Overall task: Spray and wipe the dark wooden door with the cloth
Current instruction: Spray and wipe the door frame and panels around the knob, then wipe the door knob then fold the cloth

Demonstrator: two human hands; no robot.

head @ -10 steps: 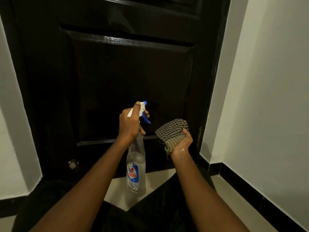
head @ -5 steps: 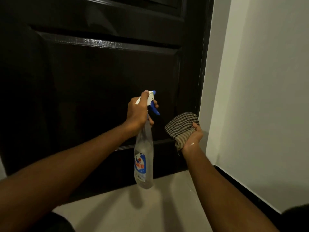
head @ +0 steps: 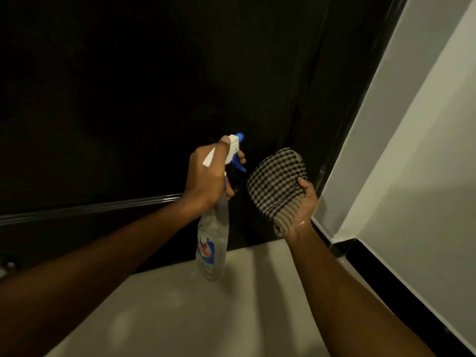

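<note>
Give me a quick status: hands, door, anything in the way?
Left hand grips spray bottle. Right hand holds cloth. Door ahead, nothing blocking.

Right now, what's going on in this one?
A person faces the dark wooden door. The left hand grips a clear spray bottle at its trigger head, with the nozzle aimed at the door's lower panel. The right hand holds a bunched checked cloth close to the door's right edge; whether it touches the wood is unclear. No spray or wet patch can be made out on the dark surface.
</note>
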